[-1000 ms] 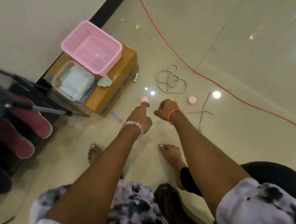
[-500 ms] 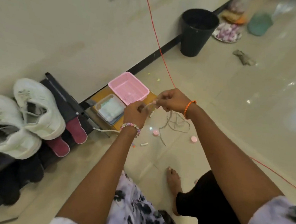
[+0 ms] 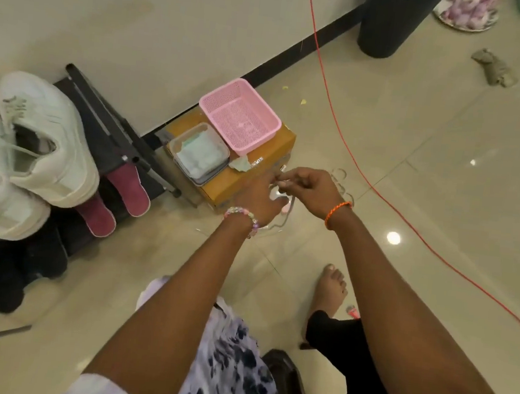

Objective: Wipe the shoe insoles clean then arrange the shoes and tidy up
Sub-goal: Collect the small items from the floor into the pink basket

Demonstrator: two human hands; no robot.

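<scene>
Progress, judged from the layout: arranging looks largely complete, tidying is in hand. At the left edge, the white sneakers (image 3: 32,143) sit on the black shoe rack (image 3: 107,125); their uppers look smooth and padded, with flat laces. Just right, lower down, two maroon insoles (image 3: 126,187) with pale edging project from the rack; whether they were wiped cannot be confirmed. At upper centre, a cardboard box (image 3: 248,176) carries a rigid pink mesh basket (image 3: 239,115) and a clear tub of pale wipes (image 3: 201,153). At centre, the left hand (image 3: 258,196) and right hand (image 3: 310,189) pinch a thin grey shoelace (image 3: 276,227), limp and looping to the glossy tiled floor (image 3: 444,182). Loose scraps remain, including a crumpled grey rag (image 3: 493,68) at upper right.
</scene>
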